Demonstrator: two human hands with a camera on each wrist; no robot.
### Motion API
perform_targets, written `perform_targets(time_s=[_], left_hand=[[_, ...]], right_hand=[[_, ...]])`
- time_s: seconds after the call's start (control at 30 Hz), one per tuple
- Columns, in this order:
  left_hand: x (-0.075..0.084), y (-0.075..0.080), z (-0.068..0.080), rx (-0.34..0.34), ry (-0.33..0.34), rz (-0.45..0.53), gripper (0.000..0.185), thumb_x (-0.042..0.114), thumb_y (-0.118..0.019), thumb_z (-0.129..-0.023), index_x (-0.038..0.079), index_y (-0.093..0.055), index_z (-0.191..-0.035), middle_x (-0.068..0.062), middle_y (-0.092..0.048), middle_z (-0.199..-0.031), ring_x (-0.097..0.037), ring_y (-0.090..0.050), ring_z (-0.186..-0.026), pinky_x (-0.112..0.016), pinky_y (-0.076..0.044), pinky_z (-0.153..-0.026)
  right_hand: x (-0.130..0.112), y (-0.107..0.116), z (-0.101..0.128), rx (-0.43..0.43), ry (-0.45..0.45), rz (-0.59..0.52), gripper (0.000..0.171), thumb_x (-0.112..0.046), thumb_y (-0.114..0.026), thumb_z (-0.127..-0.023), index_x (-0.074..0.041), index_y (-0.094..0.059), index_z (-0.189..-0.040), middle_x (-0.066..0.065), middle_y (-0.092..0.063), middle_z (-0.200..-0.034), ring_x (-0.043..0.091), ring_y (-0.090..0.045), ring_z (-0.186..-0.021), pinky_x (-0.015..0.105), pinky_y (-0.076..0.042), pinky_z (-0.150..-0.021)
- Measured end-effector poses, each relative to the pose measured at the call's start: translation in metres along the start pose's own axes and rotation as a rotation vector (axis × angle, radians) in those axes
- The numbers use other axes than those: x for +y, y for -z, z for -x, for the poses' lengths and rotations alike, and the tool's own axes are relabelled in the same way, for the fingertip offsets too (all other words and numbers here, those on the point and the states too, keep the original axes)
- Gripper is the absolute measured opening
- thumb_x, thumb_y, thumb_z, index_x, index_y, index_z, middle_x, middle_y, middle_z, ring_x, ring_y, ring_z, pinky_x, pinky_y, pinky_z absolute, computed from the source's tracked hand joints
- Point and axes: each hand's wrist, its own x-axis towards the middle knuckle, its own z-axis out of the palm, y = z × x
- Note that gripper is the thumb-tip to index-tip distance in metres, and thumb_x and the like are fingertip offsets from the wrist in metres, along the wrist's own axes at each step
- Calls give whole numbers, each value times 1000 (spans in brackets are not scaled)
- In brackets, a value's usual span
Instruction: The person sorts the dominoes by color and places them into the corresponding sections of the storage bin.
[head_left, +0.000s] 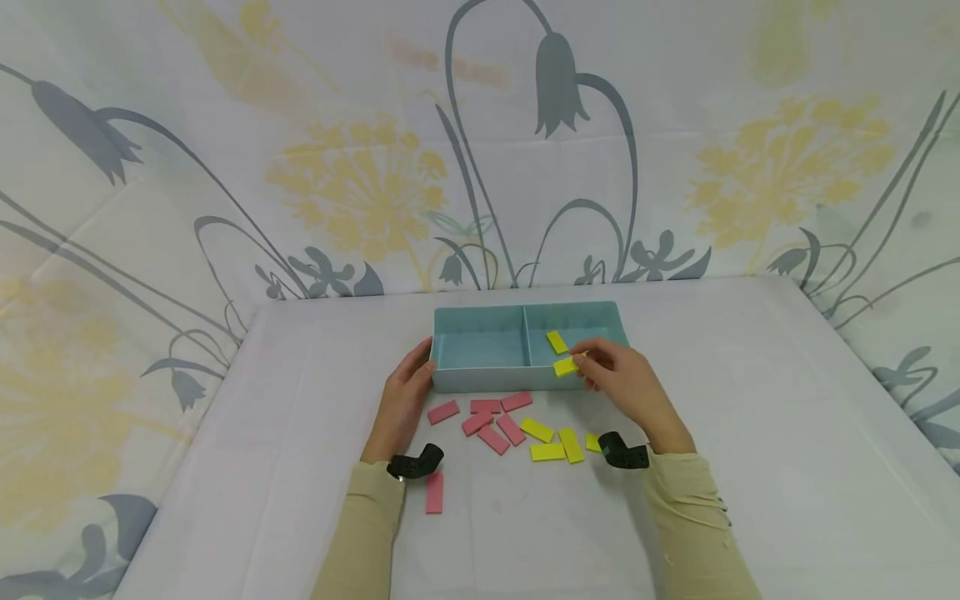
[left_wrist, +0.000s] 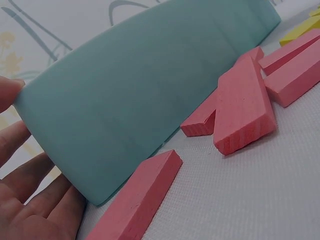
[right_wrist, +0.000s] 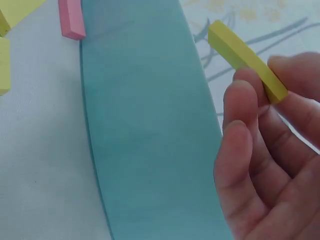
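Observation:
My right hand (head_left: 618, 379) pinches a yellow block (right_wrist: 250, 62) between thumb and fingers, above the front wall of the blue two-compartment box (head_left: 480, 381). Inside the right compartment lies another yellow block (head_left: 557, 342); the left compartment shows bare floor. My left hand (head_left: 401, 404) holds the box at its left end, thumb at the front corner and fingers along the end wall. In the left wrist view, part of that hand is cut off by the frame edge. Several pink blocks (head_left: 492, 439) and several yellow blocks (head_left: 547, 452) lie in front of the box.
A single pink block (head_left: 434, 493) lies beside the left wrist, apart from the others. One yellow block (head_left: 593, 442) is partly hidden by the right wrist camera. White cloth covers the table (head_left: 750, 400), and a flower-patterned cloth (head_left: 480, 167) hangs behind it.

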Motion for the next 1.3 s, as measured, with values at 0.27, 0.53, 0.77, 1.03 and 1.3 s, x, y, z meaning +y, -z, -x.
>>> perform_targets(time_s=[0.27, 0.53, 0.77, 1.03, 1.3], left_hand=[[1, 0, 0, 0, 6, -1, 53, 29, -53, -90, 12, -35, -137, -4, -32, -141, -18, -29, -129, -30, -28, -102], [2, -1, 1, -2, 5, -5, 52, 28, -52, -91, 13, -36, -137, -4, -32, -141, -18, -29, -129, -30, -28, -101], [1, -1, -1, -1, 1, 10, 50, 25, -51, -91, 12, -36, -137, -5, -32, -141, -17, -29, -129, -29, -27, -102], [7, -2, 2, -21, 12, 2, 49, 20, -47, -93, 10, -32, -138, -7, -28, -143, -19, -25, -131, -29, -25, -103], [4, -1, 1, -24, 12, 21, 49, 20, -47, -93, 10, -32, -138, -6, -27, -143, -18, -25, -131, -29, -24, -103]], right_hand=[[4, 0, -2, 59, -10, -26, 34, -38, -53, -89, -10, -59, -108, 6, -62, -83, 26, -56, -68, 38, -48, -63], [6, 0, -2, 184, -46, -69, 33, -39, -54, -87, -12, -54, -106, 7, -62, -81, 21, -59, -62, 43, -50, -60], [8, 1, -3, 259, -88, -96, 31, -38, -53, -88, -12, -51, -105, 9, -61, -81, 20, -59, -58, 43, -50, -57], [27, -4, -9, 316, -96, -109, 36, -45, -53, -86, -14, -53, -103, 6, -61, -79, 19, -60, -55, 43, -49, -52], [16, -1, -3, 277, -121, -116, 31, -40, -54, -87, -13, -55, -103, 8, -61, -84, 31, -60, -56, 40, -50, -51]])
